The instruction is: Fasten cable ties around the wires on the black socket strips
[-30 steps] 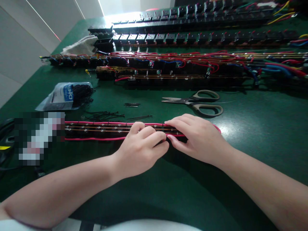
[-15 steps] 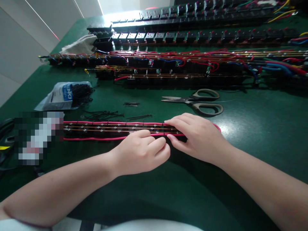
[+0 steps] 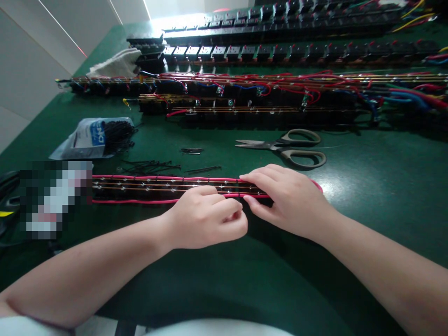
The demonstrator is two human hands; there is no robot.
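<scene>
A long black strip [image 3: 168,185] with copper-coloured rails and solder points lies across the table before me, a red wire [image 3: 140,202] running along each long edge. My right hand [image 3: 280,196] grips its right part, thumb at the near edge and fingers over the far one. Just left of those fingertips a black cable tie [image 3: 239,187] crosses the strip. My left hand [image 3: 210,217] is closed in a pinch at the near edge, close to that tie's near end. What its fingers hold is hidden. Loose black cable ties [image 3: 150,167] lie behind the strip.
Scissors [image 3: 280,147] lie beyond my right hand, blades pointing left. A plastic bag [image 3: 93,138] of black cable ties is at the left. Several wired strips [image 3: 224,88] and rows of black blocks [image 3: 262,52] fill the back. A white cloth [image 3: 115,63] lies there too.
My left hand has shifted up slightly and its curled fingers have turned a little, showing a gap between them. My right hand stays in place on the strip.
</scene>
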